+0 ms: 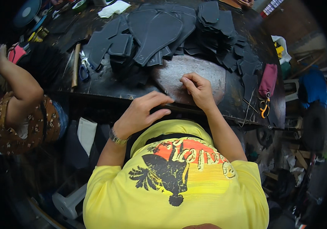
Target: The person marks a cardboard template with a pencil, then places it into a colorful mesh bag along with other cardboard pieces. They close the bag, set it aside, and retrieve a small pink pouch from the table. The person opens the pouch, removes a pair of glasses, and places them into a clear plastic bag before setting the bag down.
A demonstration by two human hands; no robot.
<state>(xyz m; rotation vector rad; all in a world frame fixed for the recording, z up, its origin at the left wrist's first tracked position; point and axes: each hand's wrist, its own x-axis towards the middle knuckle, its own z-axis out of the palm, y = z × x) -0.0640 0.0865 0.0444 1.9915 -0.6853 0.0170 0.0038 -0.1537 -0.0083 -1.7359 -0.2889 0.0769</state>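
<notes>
My left hand, with a watch on its wrist, hovers at the table's near edge. Its fingers are stretched out, the thumb stands apart, and nothing shows in it. My right hand is over a worn brown board. Its thumb and fingers are pinched together, and whatever may be between them is too small to make out. Just beyond the board lie large black cut pieces with pale outlines along their edges. More black pieces are stacked at the far right of the board.
Blue-handled scissors and a wooden-handled tool lie to the left. On the right are a maroon pouch and orange-handled pliers. A co-worker in a brown flowered top sits at the left. A white cloth lies at the back.
</notes>
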